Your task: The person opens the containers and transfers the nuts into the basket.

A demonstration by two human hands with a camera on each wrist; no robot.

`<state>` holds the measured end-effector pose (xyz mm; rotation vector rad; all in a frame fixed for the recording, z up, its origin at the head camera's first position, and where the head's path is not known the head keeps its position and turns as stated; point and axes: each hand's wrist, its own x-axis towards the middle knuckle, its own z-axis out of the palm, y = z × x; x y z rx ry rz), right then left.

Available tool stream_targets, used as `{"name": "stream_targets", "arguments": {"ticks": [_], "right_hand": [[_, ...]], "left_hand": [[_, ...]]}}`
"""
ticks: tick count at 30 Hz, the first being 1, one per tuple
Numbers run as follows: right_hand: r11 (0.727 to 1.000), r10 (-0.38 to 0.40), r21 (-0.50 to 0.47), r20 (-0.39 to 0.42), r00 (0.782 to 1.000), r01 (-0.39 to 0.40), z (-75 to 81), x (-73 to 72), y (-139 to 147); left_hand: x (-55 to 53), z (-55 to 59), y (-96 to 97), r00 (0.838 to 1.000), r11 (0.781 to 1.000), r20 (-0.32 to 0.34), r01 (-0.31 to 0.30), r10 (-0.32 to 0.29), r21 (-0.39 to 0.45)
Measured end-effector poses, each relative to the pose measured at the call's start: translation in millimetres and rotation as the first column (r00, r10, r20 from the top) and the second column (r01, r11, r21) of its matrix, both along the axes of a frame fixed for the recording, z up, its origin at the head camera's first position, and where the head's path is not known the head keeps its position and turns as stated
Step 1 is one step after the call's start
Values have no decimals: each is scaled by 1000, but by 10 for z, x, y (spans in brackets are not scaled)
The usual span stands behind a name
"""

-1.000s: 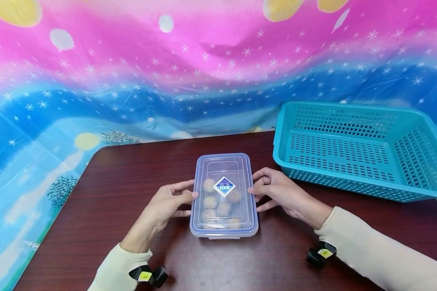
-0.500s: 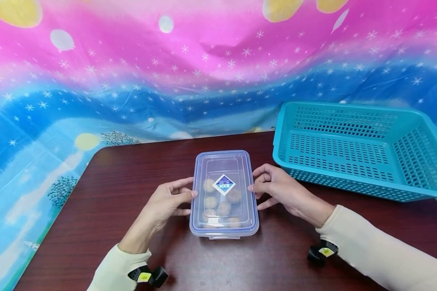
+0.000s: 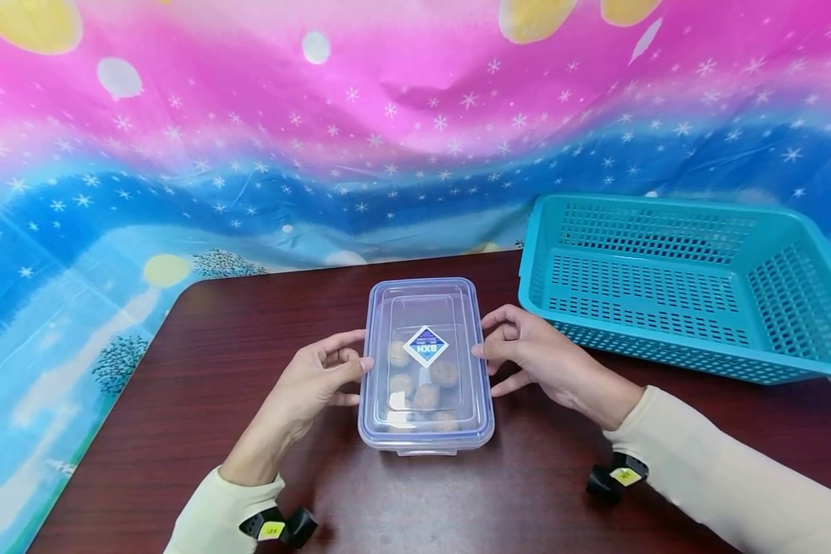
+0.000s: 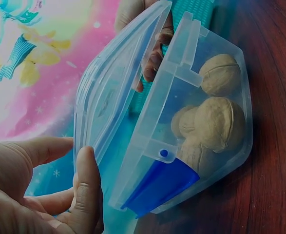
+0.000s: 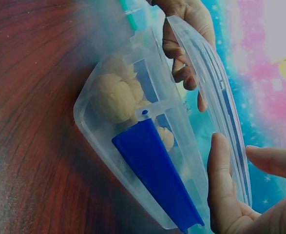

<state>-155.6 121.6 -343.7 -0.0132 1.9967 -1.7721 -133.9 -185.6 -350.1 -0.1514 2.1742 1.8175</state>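
A clear lid [image 3: 425,308] with a blue-edged rim and a diamond-shaped BXH label lies between my hands in the head view. My left hand [image 3: 312,385] pinches its left edge between thumb and fingers. On the opposite edge, my right hand [image 3: 533,354] holds it the same way. Both wrist views show a gap between the lid and the clear plastic box [image 4: 147,126] beneath. Several walnuts [image 4: 221,124] sit inside the box, which rests on the table. Blue side clips [image 4: 162,185] hang folded down, off the lid; another clip [image 5: 152,170] shows in the right wrist view.
A teal perforated basket [image 3: 644,285] stands at the back right of the dark red-brown table [image 3: 249,331], close to my right hand. Behind the table hangs a pink and blue patterned cloth [image 3: 388,154]. Each wrist wears a small black camera.
The lid has risen, its far edge shifting up in the head view and the label with it. Both hands have moved up slightly along with it. The basket has stayed put.
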Motion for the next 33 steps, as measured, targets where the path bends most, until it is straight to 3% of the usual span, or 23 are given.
{"name": "stream_targets", "arguments": {"ticks": [11,24,33], "right_hand": [[999,37,-21,3,999,-37,61,-16,25],[998,57,-12,-149,987,-59,151,-4,66],[996,41,93,-258,965,-17,310,79,61]], "left_hand": [[-8,25,-26,999,998,-8,34,-33,55],[-3,141,-24,997,992,-64,59,-52,112],[65,349,-24,982,998,-179,56,-57,-10]]}}
